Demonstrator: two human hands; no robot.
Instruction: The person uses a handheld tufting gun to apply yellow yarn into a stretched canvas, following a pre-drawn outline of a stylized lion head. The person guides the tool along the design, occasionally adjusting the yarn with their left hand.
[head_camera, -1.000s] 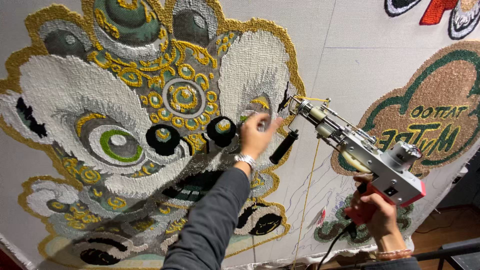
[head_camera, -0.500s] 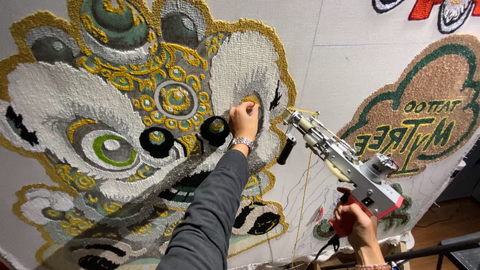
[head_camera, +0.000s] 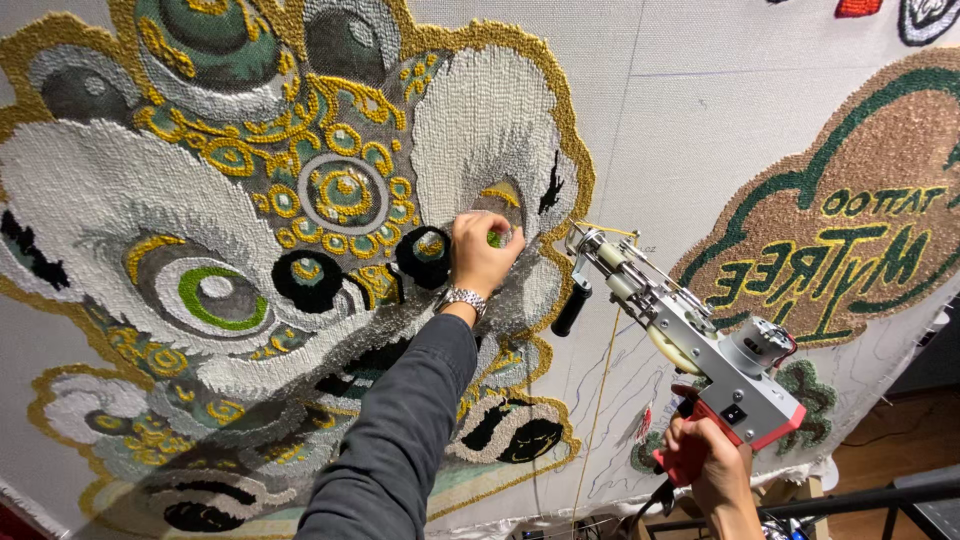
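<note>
A large tufted rug (head_camera: 250, 250) shows a lion-dance face in white, gold, grey and green on stretched backing cloth. My left hand (head_camera: 482, 252) is pressed against it near the green eye on the right, fingers curled and pinching at the pile. A watch sits on that wrist, above a grey sleeve. My right hand (head_camera: 708, 466) grips the red handle of a silver tufting gun (head_camera: 690, 335). The gun's needle end points up and left, close to the rug's gold edge, just right of my left hand. A thin yellow yarn (head_camera: 598, 400) hangs from the gun.
A second tufted piece (head_camera: 860, 210), brown with a green outline and lettering, fills the right of the cloth. Bare cloth (head_camera: 700, 100) lies between the two designs. A dark metal frame bar (head_camera: 850, 500) and wooden floor show at the bottom right.
My left hand has moved left from beside the gun's tip onto the rug and closed on the pile. The gun has stayed beside it, and the view has drawn closer.
</note>
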